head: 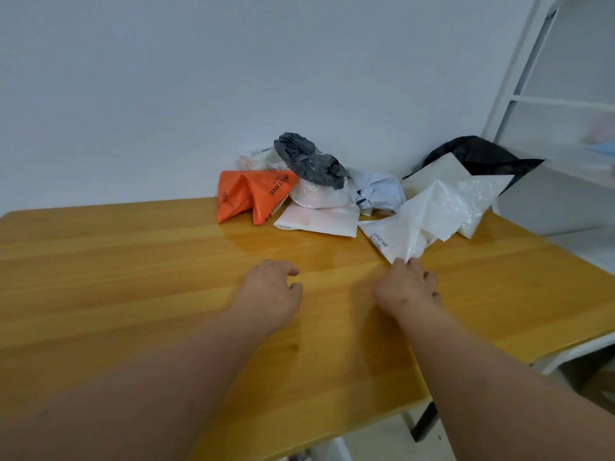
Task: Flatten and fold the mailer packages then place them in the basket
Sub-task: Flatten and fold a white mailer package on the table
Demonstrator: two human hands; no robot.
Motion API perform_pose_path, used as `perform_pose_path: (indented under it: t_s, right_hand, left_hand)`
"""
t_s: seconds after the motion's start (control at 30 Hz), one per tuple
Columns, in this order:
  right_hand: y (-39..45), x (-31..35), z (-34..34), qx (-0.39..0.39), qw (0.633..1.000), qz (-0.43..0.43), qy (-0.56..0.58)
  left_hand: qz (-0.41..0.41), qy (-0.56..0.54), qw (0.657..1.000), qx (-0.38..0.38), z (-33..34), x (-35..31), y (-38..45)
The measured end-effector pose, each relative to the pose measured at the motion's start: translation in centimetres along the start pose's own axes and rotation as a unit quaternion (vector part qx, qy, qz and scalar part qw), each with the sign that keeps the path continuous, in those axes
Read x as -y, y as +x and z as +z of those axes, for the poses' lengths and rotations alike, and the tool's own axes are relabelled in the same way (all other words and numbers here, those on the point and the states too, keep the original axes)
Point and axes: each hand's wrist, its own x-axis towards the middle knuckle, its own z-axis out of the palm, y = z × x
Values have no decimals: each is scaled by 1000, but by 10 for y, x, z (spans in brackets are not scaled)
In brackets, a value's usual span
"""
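Right hand (pixel 404 282) grip pinches the near corner of the white mailer (pixel 412 224); the mailer runs away from it, up-right toward the pile at the worktop (pixel 133 261) back edge. Left hand (pixel 271 284) loosely curled, holding nothing, further left, apart from it

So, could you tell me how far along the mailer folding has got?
Nothing looks done: no basket shows. In hand: the right hand pinches the white mailer by its near corner; the left hand holds nothing. Left: the orange mailer, grey mailer and others lie crumpled.
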Motion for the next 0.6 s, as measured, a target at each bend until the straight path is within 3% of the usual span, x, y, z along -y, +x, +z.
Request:
perform_pose_path:
  t_s: [0.4,0.6]
  right_hand:
    - [-72,14,-12,-85,987,-128,-42]
    - [-135,36,-20,-53,976,-213,-8]
  left_hand:
    - [-19,-53,998,25,-27,-1,-41]
    - [-131,-210,967,54,-45,-8,-74]
